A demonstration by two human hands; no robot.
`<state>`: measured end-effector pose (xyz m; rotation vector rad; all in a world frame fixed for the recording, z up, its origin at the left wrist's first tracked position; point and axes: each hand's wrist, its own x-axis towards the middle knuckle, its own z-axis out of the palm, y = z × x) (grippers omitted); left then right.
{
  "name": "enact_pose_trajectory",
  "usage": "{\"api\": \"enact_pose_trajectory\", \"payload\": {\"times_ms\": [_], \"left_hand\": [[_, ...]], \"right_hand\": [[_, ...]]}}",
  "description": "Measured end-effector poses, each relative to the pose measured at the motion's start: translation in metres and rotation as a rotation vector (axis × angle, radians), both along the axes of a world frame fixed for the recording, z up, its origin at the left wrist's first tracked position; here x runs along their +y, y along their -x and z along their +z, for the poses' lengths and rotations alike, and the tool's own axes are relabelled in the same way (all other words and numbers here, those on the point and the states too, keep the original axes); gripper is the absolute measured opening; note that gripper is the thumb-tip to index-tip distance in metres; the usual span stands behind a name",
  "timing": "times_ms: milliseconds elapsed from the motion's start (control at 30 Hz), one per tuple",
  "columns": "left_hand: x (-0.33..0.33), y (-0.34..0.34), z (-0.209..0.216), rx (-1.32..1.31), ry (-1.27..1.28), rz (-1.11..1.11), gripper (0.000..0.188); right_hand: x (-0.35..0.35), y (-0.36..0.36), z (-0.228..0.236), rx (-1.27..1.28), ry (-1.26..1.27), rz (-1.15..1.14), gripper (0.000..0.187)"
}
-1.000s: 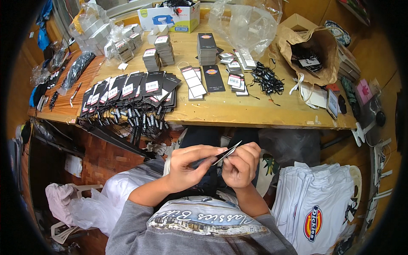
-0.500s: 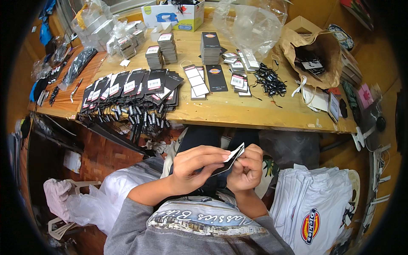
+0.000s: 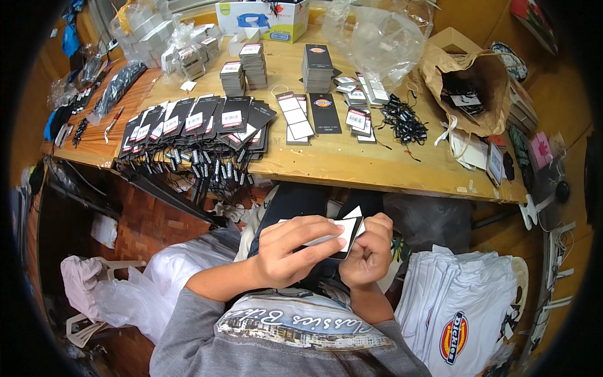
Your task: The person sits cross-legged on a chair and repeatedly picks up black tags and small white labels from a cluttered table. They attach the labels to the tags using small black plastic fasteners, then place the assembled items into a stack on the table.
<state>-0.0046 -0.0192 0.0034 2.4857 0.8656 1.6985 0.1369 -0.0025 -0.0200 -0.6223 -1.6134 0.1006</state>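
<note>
Above my lap, my left hand [image 3: 295,247] grips a few black-and-white hang tags [image 3: 346,237], fingers laid across their white faces. Closed at the tags' right edge is my right hand [image 3: 367,250], thumb and fingers pinching the corner where the cards fan apart. Whether a string sits in that pinch is hidden. Ahead on the table, many strung black hang tags [image 3: 201,119] overlap in a spread, their cords hanging over the front edge. A single black tag [image 3: 324,114] lies beside white-faced tags [image 3: 295,117] at the middle.
Stacks of tags [image 3: 317,70] stand farther back. A heap of black strings [image 3: 404,118] lies right of them, near a brown paper bag [image 3: 468,81] and a phone [image 3: 494,164]. Folded white shirts [image 3: 461,301] are piled at my right; plastic-wrapped goods [image 3: 182,267] sit at my left.
The tags have turned so more of their white faces show, and they now fan apart at the right end. My left fingers have shifted over them; my right hand stays at the corner.
</note>
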Motion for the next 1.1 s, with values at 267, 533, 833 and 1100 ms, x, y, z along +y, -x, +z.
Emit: {"api": "enact_pose_trajectory", "payload": {"times_ms": [267, 533, 833, 1100], "left_hand": [[0.000, -0.002, 0.001, 0.070, -0.098, 0.104, 0.029], [0.001, -0.006, -0.001, 0.035, -0.129, 0.116, 0.032], [-0.004, -0.005, 0.002, 0.028, -0.006, 0.110, 0.039], [0.001, -0.003, 0.003, 0.070, -0.019, 0.059, 0.038]], "right_hand": [[-0.006, -0.005, 0.013, -0.318, -0.161, -0.275, 0.011], [-0.010, 0.007, 0.004, 0.385, 0.629, 0.441, 0.018], [0.000, 0.006, 0.004, 0.035, 0.197, 0.006, 0.016], [-0.008, 0.006, -0.001, 0.682, 1.003, 0.820, 0.018]]}}
